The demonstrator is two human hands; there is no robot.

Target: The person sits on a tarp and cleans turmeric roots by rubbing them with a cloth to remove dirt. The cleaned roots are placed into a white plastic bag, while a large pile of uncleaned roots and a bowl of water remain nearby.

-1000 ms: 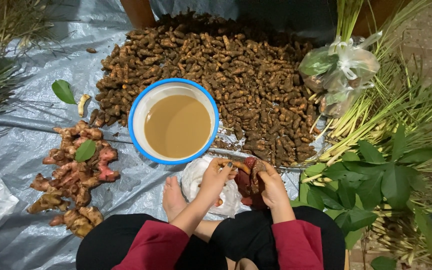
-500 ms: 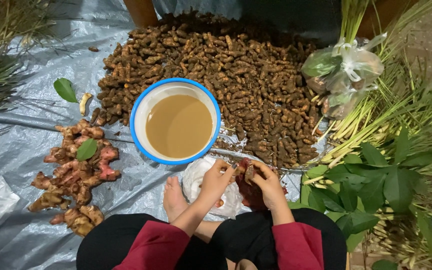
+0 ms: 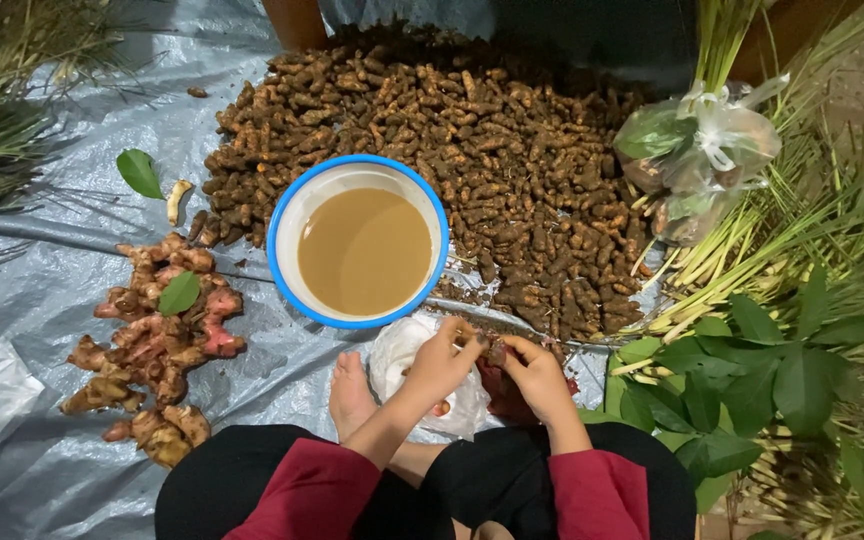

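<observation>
The head view looks straight down at a crinkled grey plastic sheet (image 3: 72,300) spread over the ground, which fills the left and centre of the frame.

In the lower centre, the left hand (image 3: 442,365) and the right hand (image 3: 537,375) meet over a small brown root piece (image 3: 495,352). Both sets of fingers are curled narrowly around it, pinching it between them, just above the person's lap and just below the bowl. Dark red sleeves and black clothing fill the bottom edge, and a bare foot (image 3: 352,395) rests on the sheet just left of the hands.

Under the hands lies a crumpled white plastic bag (image 3: 397,360), with a dark red heap (image 3: 502,395) beside it, partly hidden by the right hand.

In the centre stands a round white bowl with a blue rim (image 3: 282,215), holding cloudy brown liquid.

Behind it, across the upper centre, spreads a large pile of small brown soil-covered roots (image 3: 512,160).

At the lower left lies a smaller heap of knobbly pinkish-brown rhizomes (image 3: 152,340), with a green leaf resting on top.

The right side holds long pale green stalks (image 3: 752,250), broad green leaves (image 3: 742,390) and a knotted clear plastic bag (image 3: 702,150) at the upper right.

Grass-like blades edge the upper left corner.
</observation>
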